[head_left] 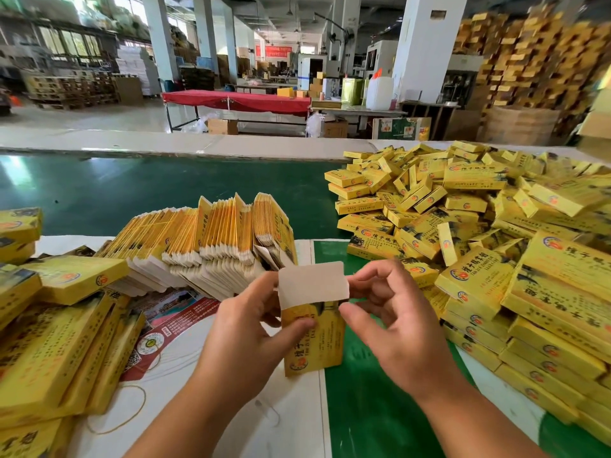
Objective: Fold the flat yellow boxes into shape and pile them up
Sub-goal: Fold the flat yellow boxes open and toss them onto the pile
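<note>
Yellow box point(312, 342): held upright above worktop point(231, 408), centre-near; top flap point(313, 284) raised, plain white inner face toward camera.
L hand point(251, 328): grips box's left side, thumb across printed front, fingers behind.
R hand point(386, 319): fingers curled, fingertips at flap's right edge, thumb just beside box's upper right corner; pinch on flap likely, contact partly hidden.
Flat box blanks point(205, 246): dense row standing on edge, just behind hands, left of centre.
Folded boxes, loose heap point(463, 200): right side of worktop, spreading far-right.
Larger yellow cartons point(59, 342): stacked near-left; more stacked near-right.
Red printed leaflet point(165, 322): lying flat, under the blanks' near end.
Green belt surface point(132, 193): beyond the blanks.
</note>
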A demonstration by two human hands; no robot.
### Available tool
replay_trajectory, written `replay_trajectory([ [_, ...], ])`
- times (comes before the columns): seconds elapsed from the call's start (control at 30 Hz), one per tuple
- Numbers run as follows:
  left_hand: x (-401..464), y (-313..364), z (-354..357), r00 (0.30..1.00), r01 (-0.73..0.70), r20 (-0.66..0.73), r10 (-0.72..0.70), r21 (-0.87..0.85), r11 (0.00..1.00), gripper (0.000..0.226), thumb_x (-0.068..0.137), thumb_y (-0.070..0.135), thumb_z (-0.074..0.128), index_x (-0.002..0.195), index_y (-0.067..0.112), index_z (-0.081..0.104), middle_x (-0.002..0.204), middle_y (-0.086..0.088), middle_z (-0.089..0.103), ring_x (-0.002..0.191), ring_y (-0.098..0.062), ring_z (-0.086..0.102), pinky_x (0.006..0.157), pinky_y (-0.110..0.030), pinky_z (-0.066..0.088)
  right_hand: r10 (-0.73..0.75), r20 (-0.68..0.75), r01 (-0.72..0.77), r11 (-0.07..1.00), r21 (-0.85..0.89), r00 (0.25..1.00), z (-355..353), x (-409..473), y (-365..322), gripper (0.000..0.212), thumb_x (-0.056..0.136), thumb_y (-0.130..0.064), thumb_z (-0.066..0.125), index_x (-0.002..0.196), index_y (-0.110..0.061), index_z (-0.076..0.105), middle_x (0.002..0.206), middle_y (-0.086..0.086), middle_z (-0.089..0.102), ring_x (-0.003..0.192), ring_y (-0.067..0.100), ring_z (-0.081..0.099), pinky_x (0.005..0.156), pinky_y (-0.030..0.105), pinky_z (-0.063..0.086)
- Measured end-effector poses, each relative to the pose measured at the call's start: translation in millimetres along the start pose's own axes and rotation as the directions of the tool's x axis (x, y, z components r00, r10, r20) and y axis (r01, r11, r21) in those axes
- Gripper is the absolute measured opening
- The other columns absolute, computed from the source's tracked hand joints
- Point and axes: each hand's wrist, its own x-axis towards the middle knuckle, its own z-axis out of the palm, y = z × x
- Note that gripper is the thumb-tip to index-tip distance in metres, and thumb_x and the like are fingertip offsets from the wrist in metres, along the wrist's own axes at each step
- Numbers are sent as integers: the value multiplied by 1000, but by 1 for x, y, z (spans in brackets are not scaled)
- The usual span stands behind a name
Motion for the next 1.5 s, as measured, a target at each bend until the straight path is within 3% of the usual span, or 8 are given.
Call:
replay_trajectory([
  [0.1,-2,-4,9,996,18,-80,-29,-133,991,57,56,55,71,104,42,44,96,22,71,84,-7,69,67,-29,61,-45,-16,43,994,-97,999,4,-1,2,26,85,-19,69,105,-29,56,102,-15,69,96,7,67,79,13,52],
  [0.3,-3,-10,11,984,-99,-163,75,-145,984,36,69,37,74,99,39,54,96,16,65,84,-15,67,49,-34,59,-55,-11,54,995,-84,998,3,0,4,26,87,-14,68,108,-27,58,101,-16,69,95,5,67,78,13,52],
  [0.6,1,-11,11,975,-203,-94,199,-31,979,18,80,42,63,84,24,65,82,12,64,81,-15,64,63,-24,56,-147,98,168,948,-269,984,2,6,2,5,88,-11,61,91,-12,65,84,-4,60,81,16,59,69,30,51],
  [0.8,2,-10,10,960,-250,-142,243,-34,968,11,90,29,59,92,21,67,85,13,64,84,-13,62,66,-16,51,-147,53,155,964,-214,988,4,3,3,6,88,-15,62,95,-16,63,83,-8,62,81,13,61,69,20,51],
  [1.0,0,-15,10,996,-65,-74,40,-377,924,59,79,26,65,131,44,45,102,2,70,102,-22,65,81,-32,58,27,33,-26,998,-50,999,1,2,9,64,88,-19,68,142,-40,41,95,-12,66,92,10,65,79,19,53],
  [1.2,3,-17,8,995,-101,-54,88,-343,934,25,81,24,63,104,35,63,97,2,69,97,-20,65,79,-31,58,17,65,-11,997,-80,998,0,4,5,32,88,-22,64,115,-40,63,95,-16,66,91,10,63,74,17,52],
  [1.37,3,-17,8,994,-105,-60,89,-357,928,8,89,18,67,93,25,66,99,-8,71,95,-29,67,78,-48,58,20,66,-14,996,-91,998,0,3,3,20,88,-22,65,105,-33,68,95,-14,68,90,12,64,71,16,50],
  [1.5,1,-14,6,992,-122,-64,106,-384,915,16,80,32,65,92,22,68,101,-11,71,92,-32,66,77,-53,56,-26,64,31,996,-84,998,0,2,0,20,85,-28,63,104,-24,70,100,-7,67,95,17,65,76,20,54],
])
